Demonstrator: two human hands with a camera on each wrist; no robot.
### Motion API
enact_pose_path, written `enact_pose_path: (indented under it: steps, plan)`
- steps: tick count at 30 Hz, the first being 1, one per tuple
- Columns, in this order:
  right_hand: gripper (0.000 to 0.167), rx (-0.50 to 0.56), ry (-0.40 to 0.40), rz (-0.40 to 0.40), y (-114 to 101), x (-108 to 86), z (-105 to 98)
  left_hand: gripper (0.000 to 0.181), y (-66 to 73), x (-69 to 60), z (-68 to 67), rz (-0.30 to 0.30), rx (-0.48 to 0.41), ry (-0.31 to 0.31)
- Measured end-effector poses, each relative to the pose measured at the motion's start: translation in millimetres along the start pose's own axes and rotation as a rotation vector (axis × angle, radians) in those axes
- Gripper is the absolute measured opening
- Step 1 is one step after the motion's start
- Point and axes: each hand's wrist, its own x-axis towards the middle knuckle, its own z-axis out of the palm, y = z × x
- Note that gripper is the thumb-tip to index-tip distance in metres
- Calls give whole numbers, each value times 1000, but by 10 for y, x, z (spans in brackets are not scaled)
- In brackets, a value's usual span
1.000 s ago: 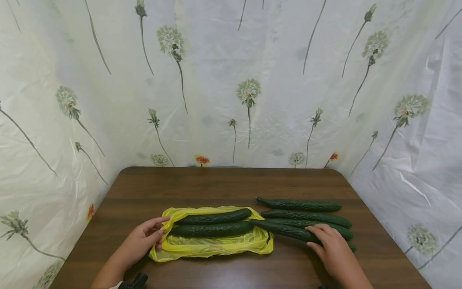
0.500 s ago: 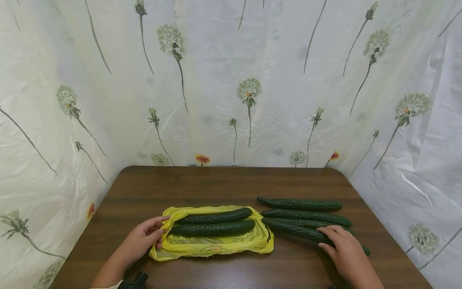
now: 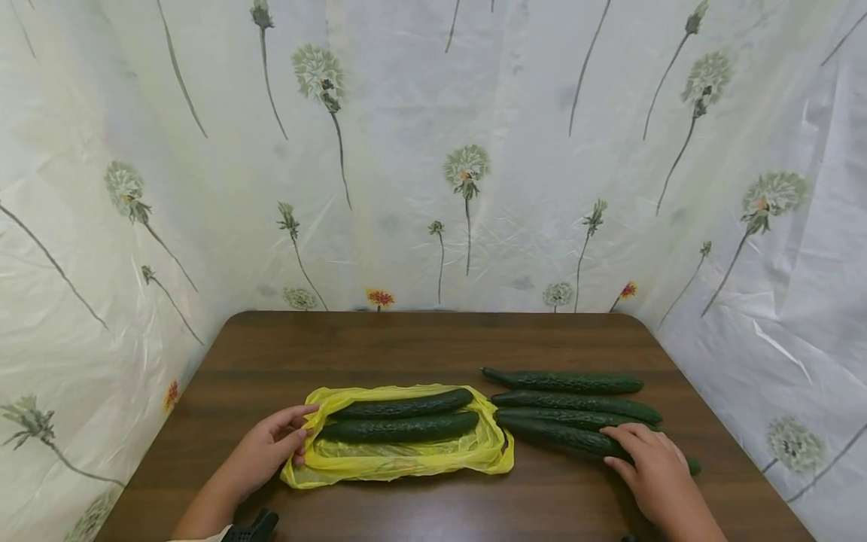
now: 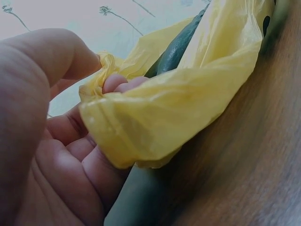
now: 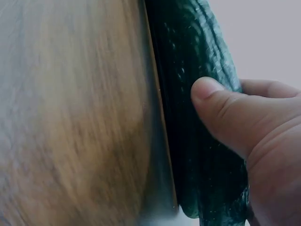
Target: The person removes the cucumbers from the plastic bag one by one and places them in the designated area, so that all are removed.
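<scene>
My left hand [image 3: 267, 448] grips the left end of a yellow plastic bag [image 3: 406, 472]; in the left wrist view the bag's edge [image 4: 150, 122] is between thumb and fingers. Inside the opened bag two dark green cucumbers [image 3: 400, 429] lie side by side. At the right, my right hand [image 3: 653, 470] holds the nearest cucumber [image 3: 555, 434] of a group, thumb on the near side and fingers over the top. The right wrist view shows the thumb pressed on that cucumber [image 5: 207, 56].
Beyond the held cucumber lie other cucumbers [image 3: 562, 382] in a row on the brown wooden table [image 3: 406, 346]. A white curtain [image 3: 406, 113] with dandelion prints surrounds the table's back and sides.
My right hand has moved to the right with the nearest cucumber, whose left tip has left the bag's right edge and lies beside it. My left hand has kept its grip on the bag.
</scene>
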Motion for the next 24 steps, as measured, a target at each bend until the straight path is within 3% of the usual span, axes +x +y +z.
enact_pose_path:
  steps: [12, 18, 24]
  plan:
    - [51, -1, -92, 55, 20, -3, 82, 51, -7, 0, 4, 13, 13, 2]
    - [51, 1, -78, 59, 12, -2, 92, 50, 2, -1, 4, 12, 19, 4]
    - [52, 10, -95, 134, -1, -18, 89, 50, 3, 3, 5, 3, 22, 4]
